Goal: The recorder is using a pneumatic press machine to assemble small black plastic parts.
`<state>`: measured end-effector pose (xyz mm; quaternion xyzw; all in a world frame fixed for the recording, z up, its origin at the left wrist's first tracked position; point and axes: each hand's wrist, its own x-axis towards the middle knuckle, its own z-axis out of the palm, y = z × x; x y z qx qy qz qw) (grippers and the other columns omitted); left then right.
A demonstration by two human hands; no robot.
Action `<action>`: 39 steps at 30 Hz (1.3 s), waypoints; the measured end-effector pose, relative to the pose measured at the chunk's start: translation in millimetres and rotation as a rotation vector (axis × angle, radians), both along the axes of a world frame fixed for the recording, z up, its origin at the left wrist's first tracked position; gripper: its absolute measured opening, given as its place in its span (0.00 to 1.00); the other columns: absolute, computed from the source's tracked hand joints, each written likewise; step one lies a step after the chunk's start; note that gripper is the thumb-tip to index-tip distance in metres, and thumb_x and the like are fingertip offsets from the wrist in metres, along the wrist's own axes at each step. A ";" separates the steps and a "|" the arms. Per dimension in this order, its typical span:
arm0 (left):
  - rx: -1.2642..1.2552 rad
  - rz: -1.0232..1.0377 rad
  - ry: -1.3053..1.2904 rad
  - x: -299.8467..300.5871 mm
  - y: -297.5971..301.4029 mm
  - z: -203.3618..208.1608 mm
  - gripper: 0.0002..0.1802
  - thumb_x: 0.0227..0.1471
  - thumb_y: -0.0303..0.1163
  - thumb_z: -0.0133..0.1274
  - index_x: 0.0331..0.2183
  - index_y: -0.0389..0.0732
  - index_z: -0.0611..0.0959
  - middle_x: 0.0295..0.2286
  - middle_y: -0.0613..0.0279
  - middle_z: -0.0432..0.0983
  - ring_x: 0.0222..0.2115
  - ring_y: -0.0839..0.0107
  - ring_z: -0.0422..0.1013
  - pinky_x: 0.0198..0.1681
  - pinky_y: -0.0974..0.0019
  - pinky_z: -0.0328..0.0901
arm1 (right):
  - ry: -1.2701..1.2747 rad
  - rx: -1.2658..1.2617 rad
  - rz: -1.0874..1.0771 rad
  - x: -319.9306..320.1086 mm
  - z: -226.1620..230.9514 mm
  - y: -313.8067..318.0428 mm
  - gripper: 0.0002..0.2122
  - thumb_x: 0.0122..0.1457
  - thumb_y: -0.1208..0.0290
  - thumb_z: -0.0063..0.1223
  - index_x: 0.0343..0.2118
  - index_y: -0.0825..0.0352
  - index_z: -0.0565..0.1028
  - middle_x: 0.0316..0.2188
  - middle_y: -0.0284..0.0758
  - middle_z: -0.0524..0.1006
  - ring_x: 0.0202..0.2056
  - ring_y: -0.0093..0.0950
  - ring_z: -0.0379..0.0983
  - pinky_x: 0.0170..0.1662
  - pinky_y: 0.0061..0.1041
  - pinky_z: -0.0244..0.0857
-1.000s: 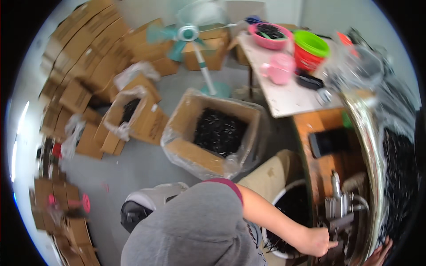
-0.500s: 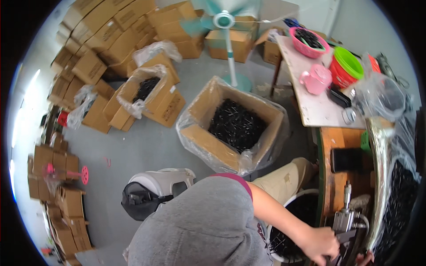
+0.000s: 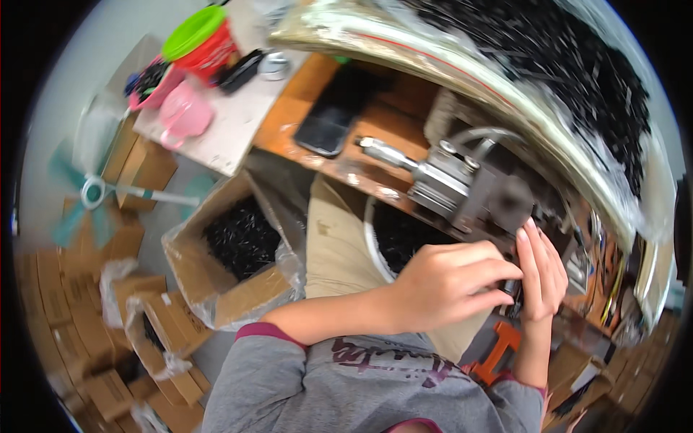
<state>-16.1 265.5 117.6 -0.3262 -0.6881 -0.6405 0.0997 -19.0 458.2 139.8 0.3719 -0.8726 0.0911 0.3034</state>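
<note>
Over the bench edge, my left hand (image 3: 455, 283) has its fingers half bent, with a gap between thumb and forefinger. Their tips are beside a narrow dark piece (image 3: 512, 290); I see nothing plainly gripped. My right hand (image 3: 541, 274) points upward with its long fingers together. The fingertips meet the dark front of a small bench machine (image 3: 498, 202), where a tiny dark bit shows; its kind is unclear and the thumb is hidden. A silver cylinder (image 3: 442, 184) with a hose joins the machine. Under my left hand, a white tub (image 3: 371, 234) of black pieces is partly covered.
Beyond the machine lies a plastic-lined heap of black strips (image 3: 534, 61). A black phone (image 3: 336, 115) rests on the wooden bench (image 3: 292, 90). To the left are a pink jug (image 3: 186, 112), a red bucket (image 3: 209, 54), a large carton (image 3: 206, 289) and a fan (image 3: 94, 193).
The view has swung right toward the bench and machine. My left hand has come back from the machine, and my right hand, barely seen before, is now fully in view at it.
</note>
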 end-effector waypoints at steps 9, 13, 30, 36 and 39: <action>-0.400 0.131 0.262 -2.8 24.0 -32.8 0.13 0.40 0.27 0.64 0.32 0.36 0.83 0.39 0.57 0.78 0.25 0.70 0.74 0.28 0.69 0.69 | -0.135 -0.693 -0.319 15.6 -25.9 23.7 0.11 0.57 0.88 0.48 0.43 0.74 0.74 0.40 0.49 0.79 0.38 0.35 0.80 0.45 0.27 0.72; -0.627 0.167 0.423 -6.4 34.4 -41.5 0.12 0.41 0.29 0.61 0.31 0.34 0.82 0.45 0.53 0.76 0.23 0.72 0.73 0.27 0.70 0.66 | -0.260 -0.920 -0.255 25.9 -26.7 25.0 0.13 0.60 0.86 0.46 0.48 0.73 0.67 0.39 0.50 0.78 0.37 0.36 0.80 0.43 0.28 0.72; -0.618 0.118 0.439 -16.6 35.4 -22.0 0.19 0.36 0.30 0.64 0.36 0.40 0.83 0.45 0.57 0.78 0.24 0.74 0.74 0.28 0.73 0.68 | -0.935 -1.538 -0.234 38.7 -0.6 22.3 0.18 0.53 0.87 0.55 0.47 0.75 0.66 0.28 0.45 0.79 0.19 0.28 0.76 0.22 0.21 0.70; -0.388 0.004 0.533 -8.9 32.4 -12.4 0.17 0.43 0.31 0.58 0.38 0.38 0.84 0.38 0.56 0.80 0.31 0.68 0.78 0.38 0.64 0.74 | -1.025 -1.569 -0.241 37.7 -9.0 13.8 0.16 0.53 0.88 0.54 0.45 0.76 0.68 0.27 0.44 0.79 0.21 0.27 0.77 0.21 0.22 0.72; -0.339 -0.052 0.397 -6.4 25.7 -10.0 0.18 0.38 0.27 0.63 0.37 0.37 0.85 0.35 0.56 0.79 0.31 0.66 0.77 0.38 0.63 0.75 | -0.951 -1.506 -0.276 39.6 -8.1 17.8 0.12 0.57 0.84 0.52 0.44 0.77 0.71 0.29 0.45 0.80 0.20 0.25 0.75 0.22 0.20 0.69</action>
